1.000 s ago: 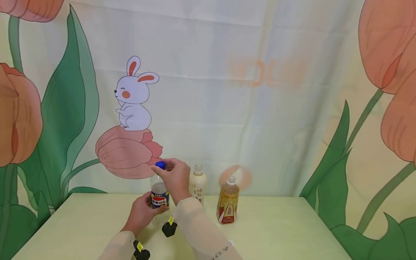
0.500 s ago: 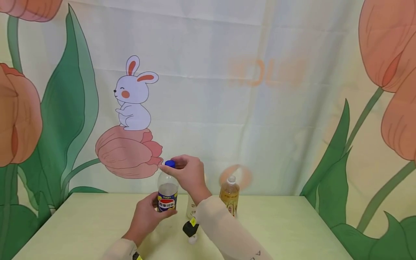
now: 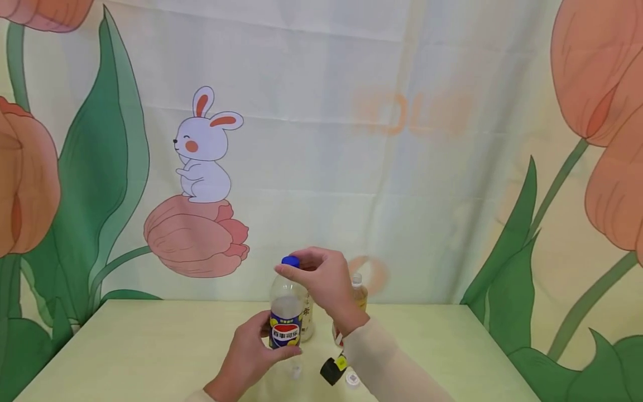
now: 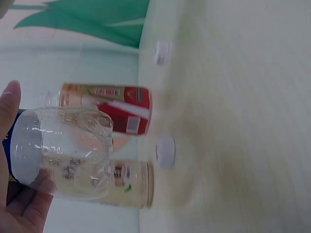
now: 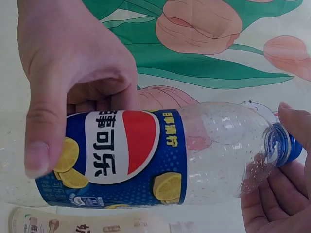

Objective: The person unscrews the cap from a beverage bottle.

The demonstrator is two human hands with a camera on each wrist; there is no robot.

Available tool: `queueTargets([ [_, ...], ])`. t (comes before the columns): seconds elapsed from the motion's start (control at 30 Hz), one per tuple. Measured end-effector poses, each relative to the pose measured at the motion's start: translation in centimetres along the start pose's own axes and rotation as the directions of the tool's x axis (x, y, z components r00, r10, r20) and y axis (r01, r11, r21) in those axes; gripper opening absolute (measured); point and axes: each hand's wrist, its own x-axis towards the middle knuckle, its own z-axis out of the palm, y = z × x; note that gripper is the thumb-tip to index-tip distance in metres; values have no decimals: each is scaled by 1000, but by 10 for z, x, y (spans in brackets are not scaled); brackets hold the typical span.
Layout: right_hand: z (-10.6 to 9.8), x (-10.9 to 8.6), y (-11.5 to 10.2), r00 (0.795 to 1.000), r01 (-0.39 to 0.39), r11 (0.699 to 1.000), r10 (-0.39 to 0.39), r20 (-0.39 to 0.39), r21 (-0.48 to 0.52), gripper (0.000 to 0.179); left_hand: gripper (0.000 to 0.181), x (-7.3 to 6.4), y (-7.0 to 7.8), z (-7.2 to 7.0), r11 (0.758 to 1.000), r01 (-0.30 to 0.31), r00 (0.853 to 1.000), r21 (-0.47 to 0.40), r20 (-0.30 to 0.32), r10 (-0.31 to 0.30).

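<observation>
An upright clear plastic Pepsi bottle (image 3: 285, 333) with a blue label carrying lemon pictures is in my hands, partly filled with clear liquid. My left hand (image 3: 249, 349) grips it around the label, thumb across the front. At the top, my right hand (image 3: 324, 279) pinches the blue cap (image 3: 291, 261), which sits on the bottle's mouth. In the left wrist view, the bottle's transparent base (image 4: 97, 150) hangs short of the table surface. A cream-coloured milk tea bottle (image 3: 308, 321) stands just behind, partly hidden. Farther right, my right forearm covers much of a red-and-gold drink bottle (image 3: 359, 293) without a cap.
Two loose white caps lie on the pale yellow table (image 3: 140, 346): one cap (image 3: 353, 378) near my right wrist, another cap (image 3: 296, 370) below the Pepsi bottle. A black wrist device (image 3: 332, 371) hangs under my right wrist. Behind the table hangs a tulip-and-rabbit curtain (image 3: 311, 167).
Both hands have carried the Pepsi bottle to the right and slightly lower, in front of the milk tea bottle. My right hand has stayed on the blue cap throughout.
</observation>
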Motion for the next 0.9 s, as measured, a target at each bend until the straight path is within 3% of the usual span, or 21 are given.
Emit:
queueTargets([
  [0.37,-33,-25,-3,1000,-26,998,26,-6,64,33,85,-13,20,15,995,22,984,-100,179,-4],
  [0.7,-39,-32,-1,999,-35,995,38,-37,91,34,81,-18,25,23,991,-7,987,-132,157,28],
  [0.9,-42,-35,-4,1000,-5,998,3,22,70,30,81,-18,23,24,986,16,983,-168,183,15],
])
